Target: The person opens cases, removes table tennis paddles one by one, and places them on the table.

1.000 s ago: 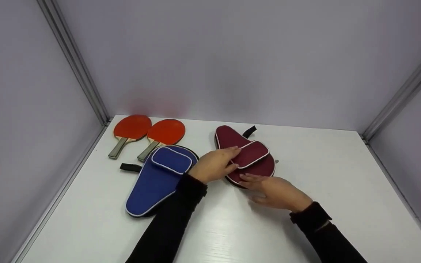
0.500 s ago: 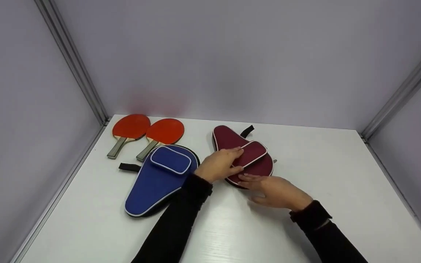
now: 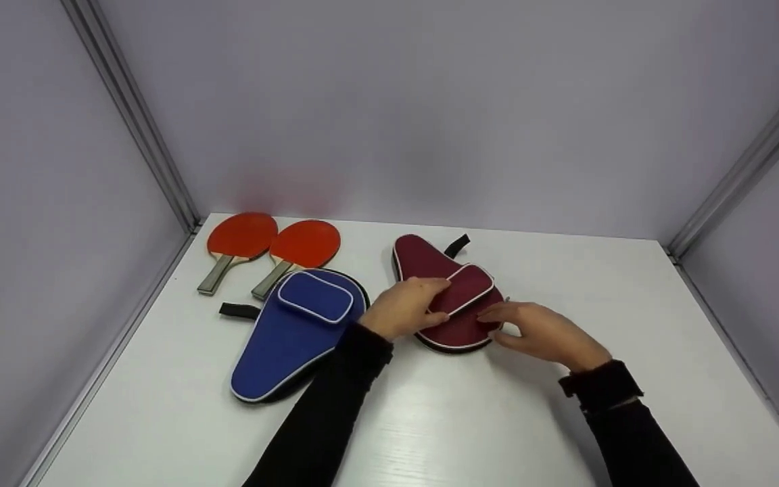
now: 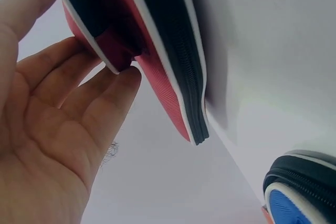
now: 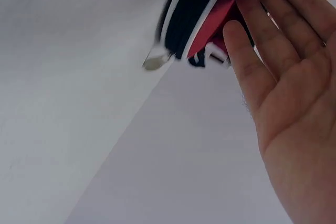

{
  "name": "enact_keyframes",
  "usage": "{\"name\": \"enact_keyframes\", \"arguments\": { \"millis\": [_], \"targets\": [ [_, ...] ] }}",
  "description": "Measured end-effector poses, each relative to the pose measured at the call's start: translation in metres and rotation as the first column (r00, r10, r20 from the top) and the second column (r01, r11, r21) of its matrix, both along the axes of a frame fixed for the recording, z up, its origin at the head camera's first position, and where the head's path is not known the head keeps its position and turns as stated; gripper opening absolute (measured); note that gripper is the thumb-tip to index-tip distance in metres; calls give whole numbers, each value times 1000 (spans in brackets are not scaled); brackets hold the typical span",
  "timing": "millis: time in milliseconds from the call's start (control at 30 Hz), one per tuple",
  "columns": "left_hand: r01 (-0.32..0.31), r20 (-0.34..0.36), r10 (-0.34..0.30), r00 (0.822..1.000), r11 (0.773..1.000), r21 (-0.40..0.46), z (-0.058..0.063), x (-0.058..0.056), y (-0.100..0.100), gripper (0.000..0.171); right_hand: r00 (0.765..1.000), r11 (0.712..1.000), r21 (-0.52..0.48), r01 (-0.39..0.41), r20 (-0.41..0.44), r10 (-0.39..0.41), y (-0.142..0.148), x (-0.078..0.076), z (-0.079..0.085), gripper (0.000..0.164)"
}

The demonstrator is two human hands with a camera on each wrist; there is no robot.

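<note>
The right hand (image 3: 545,333), fingers relaxed, has shifted toward the surface's (image 3: 646,325) right edge; the left hand (image 3: 403,308) grips the maroon case's (image 3: 460,333) pocket (image 3: 469,287).

Left fingers (image 4: 113,98) gripping a pocket (image 4: 88,17) on a red case (image 4: 161,87), black zipper (image 4: 186,61), blue case (image 4: 286,205) lower right

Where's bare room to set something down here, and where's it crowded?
Bare: the table right of the maroon case and right hand; a smaller back patch between that case and the two paddles. Crowded: around the paddles and blue case, and between the cases, where the left hand is.
</note>
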State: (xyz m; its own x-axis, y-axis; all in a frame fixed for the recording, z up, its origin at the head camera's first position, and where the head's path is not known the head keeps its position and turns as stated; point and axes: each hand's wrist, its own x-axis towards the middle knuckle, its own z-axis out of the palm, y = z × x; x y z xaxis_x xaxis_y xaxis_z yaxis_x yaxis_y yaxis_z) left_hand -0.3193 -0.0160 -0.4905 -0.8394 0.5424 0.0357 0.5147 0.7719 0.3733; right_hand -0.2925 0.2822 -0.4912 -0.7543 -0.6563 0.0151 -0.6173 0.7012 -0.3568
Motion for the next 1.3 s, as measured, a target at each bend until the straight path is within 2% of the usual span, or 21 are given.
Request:
{"name": "enact_keyframes", "arguments": {
  "millis": [100,233,400,600,767,867,1067,1300],
  "targets": [
    [10,-12,-10,1000,1000,-2,2,3,1,66,997,997,-50,67,-24,-69,13,-6,-1,29],
    [16,-16,-16,1000,1000,-12,5,7,3,65,982,982,-90,168,-66,-175,26,-11,-4,26],
    [26,0,-26,1000,999,-40,12,14,4,64,959,964,-72,255,-113,-262,30,-14,-10,28],
    [53,14,-53,999,997,-56,18,20,6,60,968,972,27,235,-94,-232,26,-16,-17,32],
    [48,13,-47,999,997,-59,18,23,8,60,974,976,53,213,-95,-207,22,-16,-19,14],
    [27,-4,-28,1000,998,-63,18,24,10,60,970,972,55,230,-99,-224,22,-16,-19,6],
    [-22,-53,20,998,999,-44,16,27,16,54,962,962,63,266,-77,-261,23,-17,-20,14],
    [-29,-149,23,989,999,-37,6,28,20,49,955,953,73,292,-75,-287,23,-17,-21,14]
  ]
}}
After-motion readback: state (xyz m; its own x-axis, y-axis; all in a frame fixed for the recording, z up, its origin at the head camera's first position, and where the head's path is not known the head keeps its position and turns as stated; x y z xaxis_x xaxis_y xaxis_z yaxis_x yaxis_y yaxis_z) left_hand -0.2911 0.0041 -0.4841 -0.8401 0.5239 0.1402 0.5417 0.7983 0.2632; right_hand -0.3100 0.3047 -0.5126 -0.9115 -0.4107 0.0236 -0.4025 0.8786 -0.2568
